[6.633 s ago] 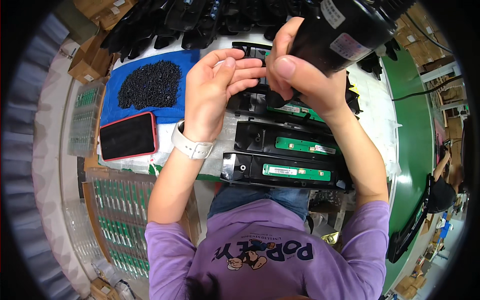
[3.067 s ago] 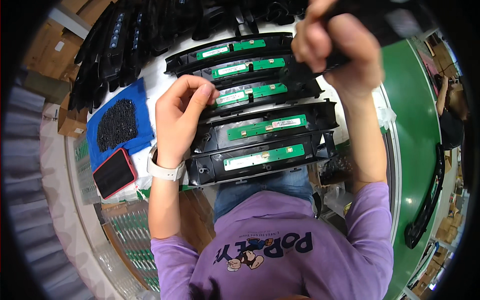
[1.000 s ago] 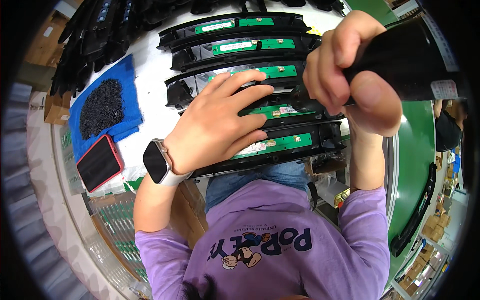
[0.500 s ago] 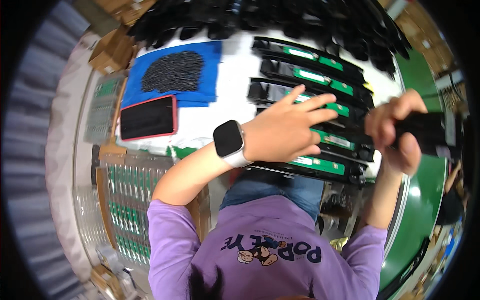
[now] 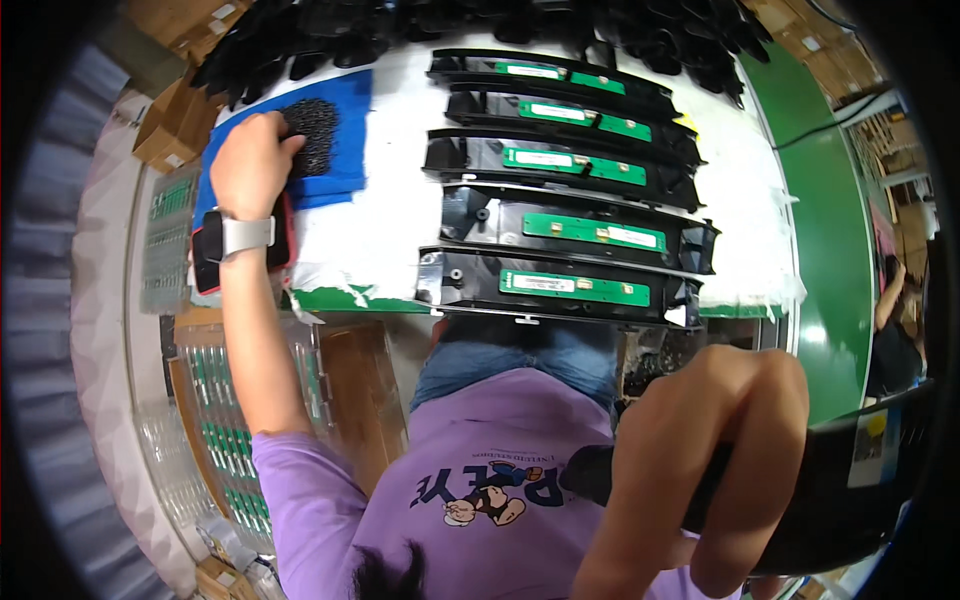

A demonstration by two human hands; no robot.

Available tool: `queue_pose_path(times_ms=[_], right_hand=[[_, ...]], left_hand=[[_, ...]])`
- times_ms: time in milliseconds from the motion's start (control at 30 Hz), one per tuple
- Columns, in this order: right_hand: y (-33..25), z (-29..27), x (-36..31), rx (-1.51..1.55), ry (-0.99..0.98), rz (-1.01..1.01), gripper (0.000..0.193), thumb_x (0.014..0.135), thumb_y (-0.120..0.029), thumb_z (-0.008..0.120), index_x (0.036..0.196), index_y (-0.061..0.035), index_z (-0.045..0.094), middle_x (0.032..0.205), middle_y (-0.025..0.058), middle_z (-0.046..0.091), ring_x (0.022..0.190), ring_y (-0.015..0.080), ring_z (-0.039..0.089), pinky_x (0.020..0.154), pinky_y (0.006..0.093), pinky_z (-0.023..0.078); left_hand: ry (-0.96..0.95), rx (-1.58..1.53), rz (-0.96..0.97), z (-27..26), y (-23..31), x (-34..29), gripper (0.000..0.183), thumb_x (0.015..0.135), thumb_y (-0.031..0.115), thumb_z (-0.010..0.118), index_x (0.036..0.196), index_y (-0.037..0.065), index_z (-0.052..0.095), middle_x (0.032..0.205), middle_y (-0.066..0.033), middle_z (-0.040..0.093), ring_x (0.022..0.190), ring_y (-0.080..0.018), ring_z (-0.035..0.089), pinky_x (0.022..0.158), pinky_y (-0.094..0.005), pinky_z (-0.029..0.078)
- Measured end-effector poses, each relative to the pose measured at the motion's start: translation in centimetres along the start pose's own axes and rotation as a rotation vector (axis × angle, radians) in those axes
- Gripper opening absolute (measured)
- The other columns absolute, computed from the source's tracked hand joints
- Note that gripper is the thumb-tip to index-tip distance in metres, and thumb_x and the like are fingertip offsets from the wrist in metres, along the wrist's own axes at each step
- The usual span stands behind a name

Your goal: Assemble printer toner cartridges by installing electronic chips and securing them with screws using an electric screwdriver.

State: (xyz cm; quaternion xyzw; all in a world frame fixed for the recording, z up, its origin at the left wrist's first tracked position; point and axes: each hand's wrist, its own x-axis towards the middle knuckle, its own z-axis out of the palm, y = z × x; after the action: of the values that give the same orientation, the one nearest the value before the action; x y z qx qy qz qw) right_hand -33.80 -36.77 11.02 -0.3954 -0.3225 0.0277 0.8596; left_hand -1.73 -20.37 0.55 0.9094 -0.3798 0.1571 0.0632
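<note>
My left hand (image 5: pixel 255 165) is at the edge of a pile of small dark pieces, likely screws (image 5: pixel 313 135), spread on a blue cloth (image 5: pixel 345 175). Its fingers are bent together in a pinch; what is between them is hidden. Close to the camera at lower right, my right hand (image 5: pixel 710 450) wraps round a thick black power tool, apparently an electric screwdriver (image 5: pixel 840 495). Several long black plastic housings (image 5: pixel 470 215) lie in a column on the table, each with a green circuit board (image 5: pixel 575 287) inside.
Under my left wrist lies a red-edged phone (image 5: pixel 282 235). Many black parts (image 5: pixel 480 22) are heaped along the far edge. Clear trays of green boards (image 5: pixel 225 420) stand at lower left, a cardboard box (image 5: pixel 170 125) at far left. A green surface (image 5: pixel 825 240) runs along the right.
My left hand has moved from above the housings leftward to the dark pile, its fingers closing. My right hand has come nearer the camera with the black tool. The view has shifted.
</note>
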Motion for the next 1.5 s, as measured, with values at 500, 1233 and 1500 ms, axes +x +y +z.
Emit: queue_pose_path(times_ms=[500, 1233, 1500], right_hand=[[-2.0, -1.8, 0.2, -0.117, -0.270, 0.128, 0.031, 0.074, -0.019, 0.077, 0.089, 0.0016, 0.060, 0.095, 0.0264, 0.060, 0.074, 0.0307, 0.066, 0.066, 0.0363, 0.056], [-3.9, -5.0, -1.4, -0.697, 0.334, -0.357, 0.047, 0.077, -0.040, 0.070, 0.105, -0.0081, 0.047, 0.070, -0.0033, 0.052, 0.049, 0.0085, 0.051, 0.056, 0.0261, 0.045], [-4.6, -5.8, -0.3, -0.769, 0.165, -0.411, 0.050, 0.068, -0.034, 0.077, 0.102, -0.0080, 0.052, 0.066, -0.0068, 0.056, 0.049, 0.0057, 0.055, 0.052, 0.0221, 0.044]], left_hand=[[0.158, -0.131, -0.026, 0.5, 1.3, -0.2, 0.015, 0.081, 0.016, 0.063, 0.081, 0.002, 0.065, 0.078, -0.0161, 0.063, 0.073, -0.0327, 0.062, 0.064, -0.0390, 0.048], [-0.039, -1.149, 0.607, -1.7, 13.2, -3.3, 0.006, 0.089, 0.008, 0.053, 0.088, 0.003, 0.049, 0.075, -0.0093, 0.048, 0.067, -0.0222, 0.049, 0.062, -0.0295, 0.042], [-0.039, -1.061, 0.888, -1.7, 14.7, -3.4, 0.013, 0.084, 0.011, 0.060, 0.085, 0.004, 0.049, 0.075, -0.0076, 0.048, 0.069, -0.0256, 0.046, 0.064, -0.0327, 0.039]])
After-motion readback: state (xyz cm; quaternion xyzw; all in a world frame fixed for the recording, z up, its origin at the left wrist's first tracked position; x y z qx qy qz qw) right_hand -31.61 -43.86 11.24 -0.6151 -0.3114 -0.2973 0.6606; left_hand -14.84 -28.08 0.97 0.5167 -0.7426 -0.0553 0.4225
